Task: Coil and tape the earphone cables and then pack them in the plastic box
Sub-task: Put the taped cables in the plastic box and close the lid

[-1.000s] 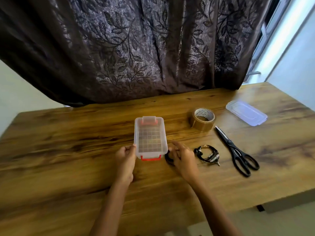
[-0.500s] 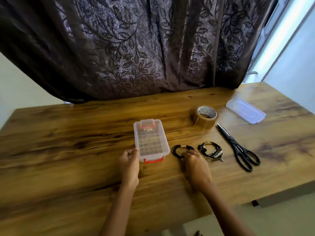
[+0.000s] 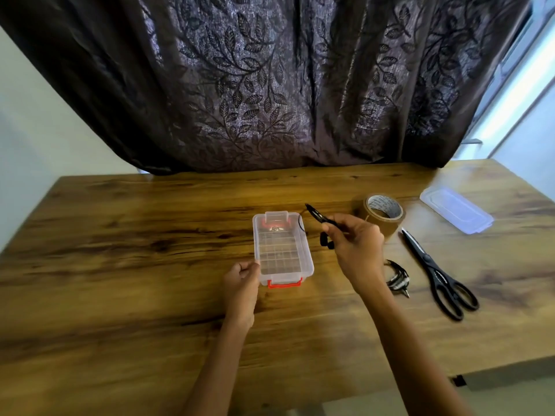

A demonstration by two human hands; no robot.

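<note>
Packing looks to be the step in hand: a black coil (image 3: 318, 217) of earphone cable hangs in the air just right of the box (image 3: 256, 235), above its far right corner. To do it well, the coil should come left over the open box and go down flat. A thin strand that hangs beside the box's right wall and an earbud that dangles under the fingers should be tucked inside the rim, so that nothing snags or springs out. Whether this coil is taped cannot be told; it is blurred.

The right hand (image 3: 357, 247) pinches the coil between thumb and curled fingers, raised off the table (image 3: 120, 265). The left hand (image 3: 241, 280) grips the box's near left corner, fingers curled round the wall, which should steady it during the drop.

A second coil (image 3: 396, 277) lies on the table, near the right wrist. Further right lie the scissors (image 3: 435, 271). The tape (image 3: 383, 214) stands beyond the right hand, and the lid (image 3: 456, 210) sits at the far right.
</note>
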